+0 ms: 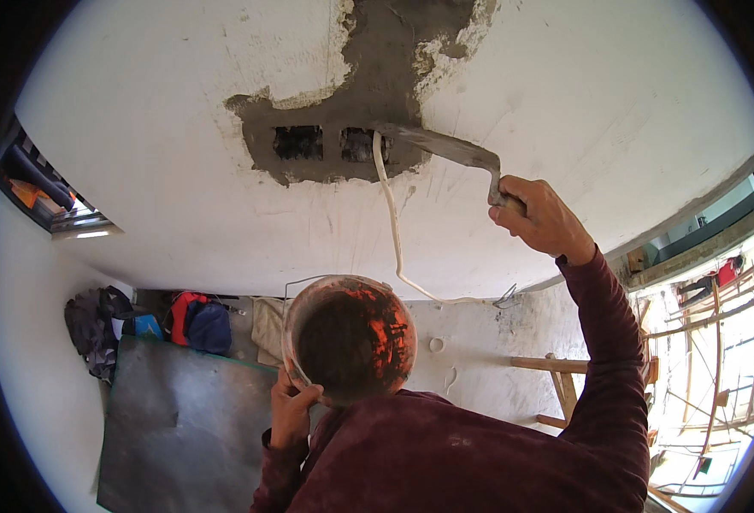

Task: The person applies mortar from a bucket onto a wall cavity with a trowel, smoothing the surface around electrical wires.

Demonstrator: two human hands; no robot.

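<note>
My right hand [546,219] grips the handle of a trowel [454,149]. The trowel's blade lies against grey mortar [385,73] on the wall, its tip beside the right one of two dark box openings [298,143]. From that right opening a white cable [391,214] hangs down the wall. Held close to my body, an orange bucket [398,338] smeared with mortar has its rim in my left hand [291,409], fingers closed on the near left side. Dark mortar seems to sit inside it, though its depth is hard to judge.
A large dark board [180,432] lies at lower left, with clothes and bags [202,323] piled beyond it. A wooden trestle [556,368] stands on the right. Further right, a bright opening shows wooden poles [717,376]. At left is a window [48,192].
</note>
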